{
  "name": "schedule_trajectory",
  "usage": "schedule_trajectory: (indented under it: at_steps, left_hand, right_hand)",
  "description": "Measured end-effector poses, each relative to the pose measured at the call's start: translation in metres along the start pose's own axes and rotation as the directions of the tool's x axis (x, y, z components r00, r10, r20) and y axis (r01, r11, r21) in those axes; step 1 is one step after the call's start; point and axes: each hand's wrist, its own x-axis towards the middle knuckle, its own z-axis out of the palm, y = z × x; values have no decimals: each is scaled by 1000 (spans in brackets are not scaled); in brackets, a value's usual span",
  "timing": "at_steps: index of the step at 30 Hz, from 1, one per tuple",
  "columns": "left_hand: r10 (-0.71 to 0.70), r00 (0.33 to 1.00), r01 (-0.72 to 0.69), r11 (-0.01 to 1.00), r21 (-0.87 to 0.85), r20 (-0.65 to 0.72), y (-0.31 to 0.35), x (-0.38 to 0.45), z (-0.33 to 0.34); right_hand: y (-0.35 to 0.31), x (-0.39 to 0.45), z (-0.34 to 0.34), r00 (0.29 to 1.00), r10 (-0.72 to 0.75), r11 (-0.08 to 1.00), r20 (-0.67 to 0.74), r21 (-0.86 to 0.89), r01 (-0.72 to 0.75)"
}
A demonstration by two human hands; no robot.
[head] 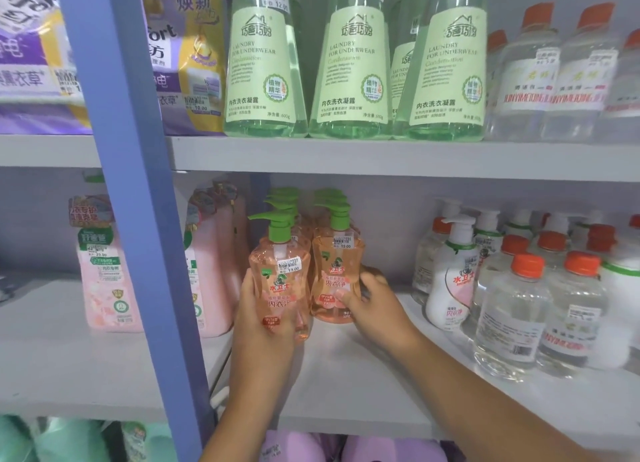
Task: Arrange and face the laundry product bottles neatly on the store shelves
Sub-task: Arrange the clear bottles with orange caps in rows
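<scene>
Two rows of orange pump bottles with green pumps stand on the middle shelf (346, 385). My left hand (263, 319) is wrapped around the lower body of the front left orange bottle (280, 274), label facing me. My right hand (372, 302) grips the right side of the front right orange bottle (337, 267), fingers curled over its lower label. More orange bottles line up behind both, mostly hidden.
A blue upright post (138, 201) stands just left of my left hand. Pink bottles (211, 271) sit left, white pump bottles (453, 274) and clear orange-capped bottles (516, 309) right. Green underwear-laundry bottles (353, 70) fill the upper shelf.
</scene>
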Motion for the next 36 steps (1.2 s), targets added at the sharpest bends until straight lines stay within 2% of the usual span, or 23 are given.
schedule_trajectory:
  at_steps: [4,6,8,10,11,12,14,16,18,20,22,24,32,36]
  left_hand:
    - [9,1000,-9,999,35,-5,-5,4,-5]
    - [30,997,-22,994,105,-77,-2,-2,-5]
    - [192,960,-154,970,186,-204,12,-18,0]
    - [348,913,-314,932,180,-211,28,-38,19]
    - [353,922,-338,934,111,-158,34,-46,35]
    - [298,952,-298,955,13,-72,37,-53,54]
    - [125,982,-100,981,-168,143,47,-69,97]
    - [47,951,8,984,-176,306,55,-87,142]
    - [14,918,25,995,-92,397,66,-106,179]
    - [-3,904,21,999,-39,428,72,-116,205]
    - [-38,905,43,999,-3,424,70,-119,220]
    - [-70,914,60,997,37,399,71,-122,223]
    - [-126,979,111,989,102,161,76,-129,216]
    - [-127,981,119,991,59,144,77,-125,217]
  right_hand:
    - [-9,-3,-3,999,24,999,49,-40,-22]
    - [-12,-11,-11,997,38,999,73,7,-38]
    - [-12,-30,-28,997,38,992,60,114,-45]
    - [-11,-63,-58,1000,25,971,2,236,-25]
    - [-8,-81,-76,999,14,960,-50,282,0]
    - [-2,-99,-95,994,4,954,-110,298,29]
    - [17,-131,-136,954,-31,947,-298,296,123]
    - [43,-150,-177,868,-48,953,-495,238,189]
    - [69,-157,-211,807,-36,967,-589,182,176]
    - [91,-152,-231,829,-43,993,-558,65,95]
    - [104,-143,-234,880,-77,990,-469,-141,11]
    - [104,-140,-227,888,-100,971,-449,-237,-10]
    - [91,-124,-208,906,-73,988,-417,-155,9]
    - [84,-122,-201,927,-46,991,-373,-134,-4]
